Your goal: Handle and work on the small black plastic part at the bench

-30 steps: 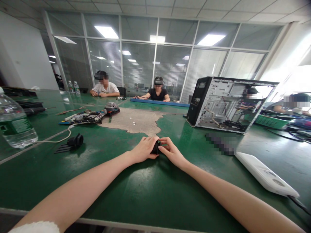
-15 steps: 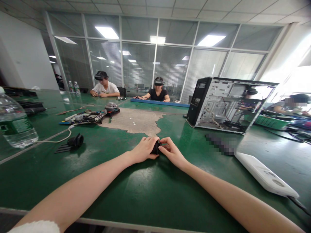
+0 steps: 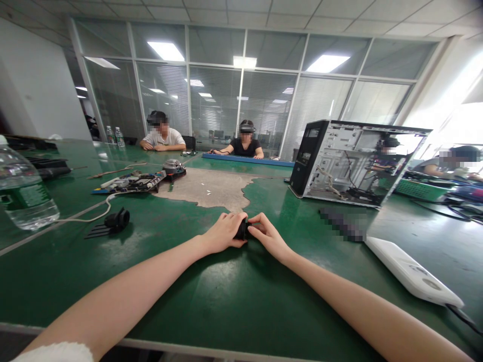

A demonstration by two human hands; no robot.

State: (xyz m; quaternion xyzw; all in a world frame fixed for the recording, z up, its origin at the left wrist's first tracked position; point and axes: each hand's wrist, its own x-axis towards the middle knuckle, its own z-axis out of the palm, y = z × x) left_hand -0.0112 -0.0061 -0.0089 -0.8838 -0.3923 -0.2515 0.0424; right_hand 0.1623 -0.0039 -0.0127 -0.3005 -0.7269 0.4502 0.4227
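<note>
A small black part [image 3: 241, 230], rounded and partly covered by my fingers, is between my two hands low over the green table [image 3: 226, 296]. My left hand [image 3: 225, 232] wraps round it from the left, thumb below and fingers on top. From the right, my right hand [image 3: 267, 235] pinches at its edge with thumb and fingertips. What exactly the part is cannot be made out. Off to the left lies a black piece with a round ring and flat prongs [image 3: 113, 221].
A circuit board [image 3: 132, 181] and a white cable lie left; a water bottle [image 3: 26, 196] stands at the far left. An opened computer case [image 3: 343, 166] stands right, near a white power bank-like device [image 3: 413, 271]. Two people [image 3: 247, 143] sit across the table, another at the right.
My right thumb and fingers have shifted very slightly at the edge of the black part. My left hand keeps its place.
</note>
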